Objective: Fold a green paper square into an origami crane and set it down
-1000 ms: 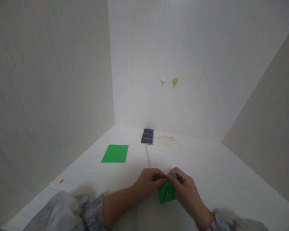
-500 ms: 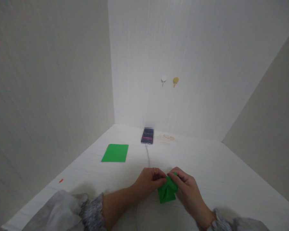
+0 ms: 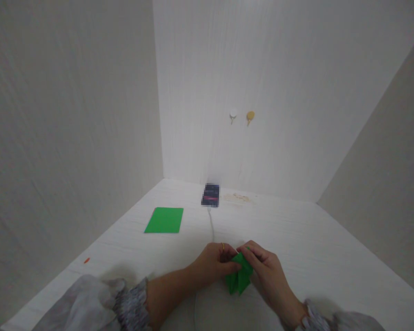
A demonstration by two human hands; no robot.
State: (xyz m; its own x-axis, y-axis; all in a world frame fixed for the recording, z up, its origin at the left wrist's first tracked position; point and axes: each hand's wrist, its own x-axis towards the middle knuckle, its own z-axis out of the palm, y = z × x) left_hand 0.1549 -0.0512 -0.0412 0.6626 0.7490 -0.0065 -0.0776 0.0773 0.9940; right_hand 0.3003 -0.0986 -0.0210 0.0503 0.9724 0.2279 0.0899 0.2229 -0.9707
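A folded piece of green paper (image 3: 240, 275) is held between my two hands, low in the middle of the view. Its lower end shows two pointed flaps with a gap between them. My left hand (image 3: 215, 263) pinches its left side between thumb and fingers; a thin ring sits on one finger. On the upper right of the paper, my right hand (image 3: 264, 262) closes with thumb and fingertips. The fingers hide parts of the upper folds.
A flat green square of paper (image 3: 164, 220) lies at left on the white table (image 3: 290, 239). A phone-like device (image 3: 210, 195) with a pale cable (image 3: 211, 224) stands near the back wall. A small orange piece (image 3: 86, 260) lies far left. Two hooks (image 3: 250, 115) are on the wall.
The lower part of the green paper has narrowed, its bottom edge now parted into two points. Both hands keep their grip and have barely shifted.
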